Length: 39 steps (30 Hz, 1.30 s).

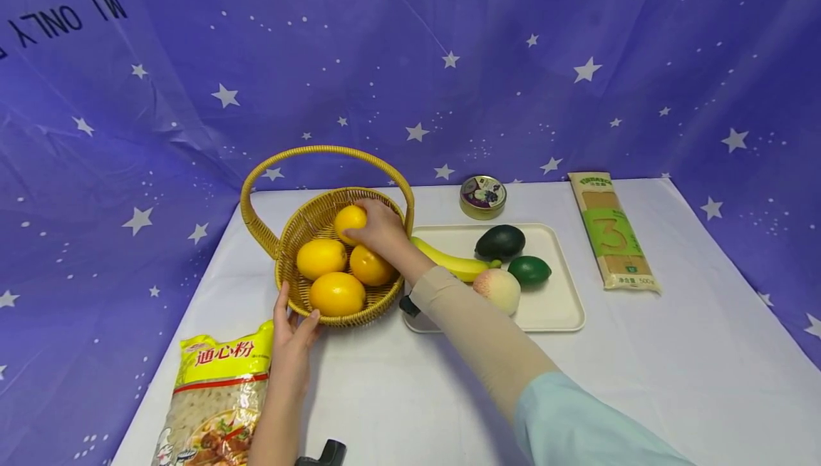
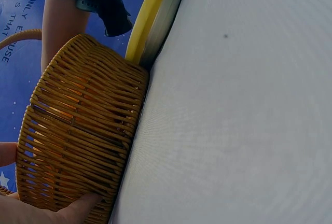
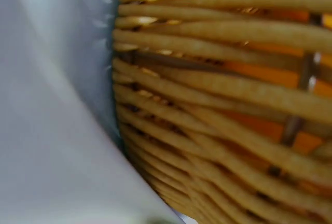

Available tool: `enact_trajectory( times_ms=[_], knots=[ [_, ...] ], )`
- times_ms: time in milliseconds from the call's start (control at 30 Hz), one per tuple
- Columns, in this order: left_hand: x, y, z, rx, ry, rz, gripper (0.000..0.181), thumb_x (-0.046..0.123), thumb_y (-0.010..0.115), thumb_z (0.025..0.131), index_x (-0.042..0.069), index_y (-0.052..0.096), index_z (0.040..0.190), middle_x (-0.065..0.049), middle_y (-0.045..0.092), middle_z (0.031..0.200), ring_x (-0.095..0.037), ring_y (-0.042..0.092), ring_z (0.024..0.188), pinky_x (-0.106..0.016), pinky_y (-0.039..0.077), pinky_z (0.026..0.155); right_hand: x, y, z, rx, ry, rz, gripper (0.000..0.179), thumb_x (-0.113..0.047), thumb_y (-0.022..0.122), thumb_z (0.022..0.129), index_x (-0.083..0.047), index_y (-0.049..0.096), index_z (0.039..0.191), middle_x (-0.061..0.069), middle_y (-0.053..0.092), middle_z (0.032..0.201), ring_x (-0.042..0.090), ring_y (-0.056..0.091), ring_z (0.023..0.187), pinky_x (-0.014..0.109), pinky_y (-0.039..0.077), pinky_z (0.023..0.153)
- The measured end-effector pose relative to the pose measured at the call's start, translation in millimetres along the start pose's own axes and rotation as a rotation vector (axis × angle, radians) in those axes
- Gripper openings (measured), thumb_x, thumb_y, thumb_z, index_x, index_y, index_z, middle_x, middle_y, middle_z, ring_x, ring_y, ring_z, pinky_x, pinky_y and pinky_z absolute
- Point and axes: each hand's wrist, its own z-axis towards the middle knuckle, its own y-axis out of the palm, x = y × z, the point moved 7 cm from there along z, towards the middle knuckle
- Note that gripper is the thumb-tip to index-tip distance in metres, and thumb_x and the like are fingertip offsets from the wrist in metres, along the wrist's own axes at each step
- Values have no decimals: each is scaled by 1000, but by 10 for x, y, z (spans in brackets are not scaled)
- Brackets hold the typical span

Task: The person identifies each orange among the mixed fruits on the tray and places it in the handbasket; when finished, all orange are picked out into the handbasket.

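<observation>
A wicker basket (image 1: 362,320) with a tall arched handle holds several yellow-orange fruits, oval to round, like lemons or oranges. Inside it, my right hand (image 1: 381,231) grips the rearmost fruit (image 1: 349,222) from the right. Other fruits (image 1: 321,259) lie beside and in front of it. My left hand (image 1: 291,338) holds the basket's near left side, its fingers against the woven wall (image 2: 78,130). The right wrist view shows only wicker strands (image 3: 223,84) close up, with orange colour behind them; the right hand is not visible there.
Right of the basket, a cream tray (image 1: 564,316) bears a banana (image 1: 452,261), an avocado (image 1: 500,241), a green fruit (image 1: 529,271) and a peach (image 1: 499,290). Behind stands a round tin (image 1: 482,197). A noodle pack (image 1: 612,231) lies far right, a macaroni bag (image 1: 218,395) front left.
</observation>
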Motion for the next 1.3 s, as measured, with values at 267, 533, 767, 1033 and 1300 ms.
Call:
enact_trajectory(
  times_ms=[267,533,767,1033,1300],
  knots=[
    [-1,4,18,1,-2,9,75,8,49,100,27,2,156,-12,-2,160,-25,14,143,-50,25,110,0,4,-41,-17,-23,-3,64,-38,74,85,-17,50,141,0,50,141,19,47,126,35,38,103],
    [8,3,25,-3,-1,14,75,8,48,101,27,1,156,-12,-2,160,-26,14,143,-51,24,110,-57,-41,-134,-8,-72,1,66,-42,71,85,-19,48,143,0,46,144,19,43,130,36,36,105],
    [-1,-1,37,-7,-10,-1,75,9,48,101,28,0,156,-8,-7,160,-24,12,144,-50,24,110,-180,-188,-283,49,-182,-9,64,-43,70,87,-19,49,142,0,48,143,19,44,130,33,34,107],
    [16,-26,37,-9,-6,1,76,9,48,101,29,-1,156,-6,-9,160,-23,9,145,-50,23,111,-304,-502,-656,123,-322,56,62,-44,69,88,-21,49,142,-4,49,141,16,44,129,39,38,104],
    [41,-51,30,-2,-8,-3,76,9,47,101,30,-1,156,-8,-8,160,-23,10,144,-50,23,111,-341,-939,-1118,257,-422,156,61,-38,72,86,-21,50,141,-5,50,140,12,45,128,36,38,103]
  ],
)
